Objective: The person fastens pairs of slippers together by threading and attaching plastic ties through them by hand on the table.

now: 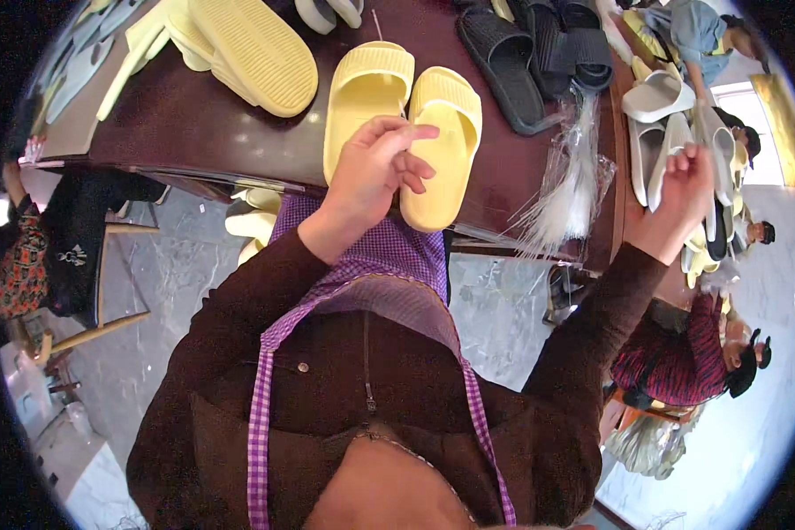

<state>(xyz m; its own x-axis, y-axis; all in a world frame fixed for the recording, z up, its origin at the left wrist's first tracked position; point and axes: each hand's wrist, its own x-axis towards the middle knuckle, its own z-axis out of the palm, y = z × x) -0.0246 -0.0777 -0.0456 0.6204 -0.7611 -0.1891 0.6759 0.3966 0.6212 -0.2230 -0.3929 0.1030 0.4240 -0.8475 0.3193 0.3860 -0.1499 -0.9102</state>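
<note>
A pair of yellow slide slippers, the left slipper (371,66) and the right slipper (446,168), lies side by side on the dark red table. My left hand (371,172) is over them, fingers curled and thumb against the index finger; whatever it pinches is too thin or hidden to name. A thin strand shows between the two straps. Out to the right, my right hand (680,199) is raised with its fingers bent in, in front of pale grey slippers (658,97). Its grip, if it holds anything, cannot be made out.
A bundle of clear plastic ties (564,190) overhangs the table's front edge. Black slippers (508,66) lie behind it, and stacked yellow slippers (261,57) at back left. People sit along the right, including one in a striped top (671,353). A wooden chair (106,322) stands left.
</note>
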